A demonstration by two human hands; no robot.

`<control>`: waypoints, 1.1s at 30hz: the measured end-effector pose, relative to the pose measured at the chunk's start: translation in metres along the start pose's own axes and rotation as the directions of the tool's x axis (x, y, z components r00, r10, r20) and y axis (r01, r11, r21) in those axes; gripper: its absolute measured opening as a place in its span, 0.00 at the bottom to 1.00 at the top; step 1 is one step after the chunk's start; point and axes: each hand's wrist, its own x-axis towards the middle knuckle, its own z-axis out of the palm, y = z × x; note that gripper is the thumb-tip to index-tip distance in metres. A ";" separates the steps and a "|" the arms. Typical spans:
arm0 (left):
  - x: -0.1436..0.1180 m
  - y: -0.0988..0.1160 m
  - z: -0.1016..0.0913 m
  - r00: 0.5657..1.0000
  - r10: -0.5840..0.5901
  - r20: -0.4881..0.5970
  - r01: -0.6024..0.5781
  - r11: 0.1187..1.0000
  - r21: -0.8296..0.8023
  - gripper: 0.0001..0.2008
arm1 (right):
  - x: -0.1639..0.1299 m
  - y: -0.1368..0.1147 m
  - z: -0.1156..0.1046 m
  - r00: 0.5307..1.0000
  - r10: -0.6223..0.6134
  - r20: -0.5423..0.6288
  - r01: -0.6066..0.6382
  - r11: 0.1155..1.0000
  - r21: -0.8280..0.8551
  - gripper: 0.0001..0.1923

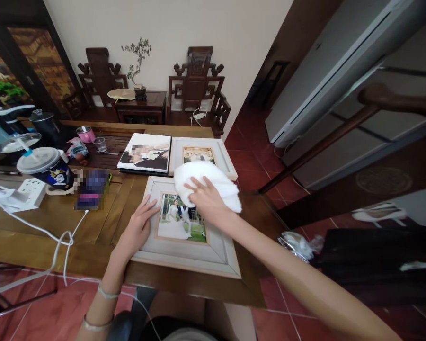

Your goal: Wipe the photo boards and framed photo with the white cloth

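Note:
A white picture frame (213, 258) with a wedding photo (180, 220) lies flat at the near edge of the wooden table. On its left border rests my left hand (142, 222), fingers stretched out along the side. My right hand (206, 201) presses a folded white cloth (223, 182) onto the upper right part of the frame. The cloth hides that corner and part of a second white frame (229, 158) behind it. Left of the second frame lies a photo panel (147, 149) with a dark edge.
On the table's left stand a lidded drink cup (51, 170), a white power strip (30, 194), a charging phone (92, 189), a pink mug (85, 134) and a clear cup (100, 144). White cables (66, 241) hang over the front edge. A wooden chair (341, 184) stands right.

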 end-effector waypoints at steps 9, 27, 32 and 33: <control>0.002 0.008 -0.002 0.998 -0.061 0.005 0.061 0.998 -0.016 0.27 | -0.077 0.005 -0.004 0.997 0.063 0.043 -0.066 0.996 0.060 0.18; 0.007 0.015 -0.007 0.995 -0.082 0.051 0.081 0.997 0.014 0.26 | -0.055 0.017 -0.001 0.993 0.118 -0.021 -0.117 0.992 0.048 0.20; 0.007 0.013 -0.005 0.994 -0.097 0.055 0.094 0.995 0.045 0.26 | -0.102 -0.016 -0.004 0.997 0.048 0.063 -0.050 0.999 0.018 0.16; 0.007 0.012 -0.004 0.993 -0.104 0.055 0.101 0.993 0.058 0.26 | -0.115 -0.023 -0.006 0.997 0.020 0.081 -0.024 0.999 0.047 0.14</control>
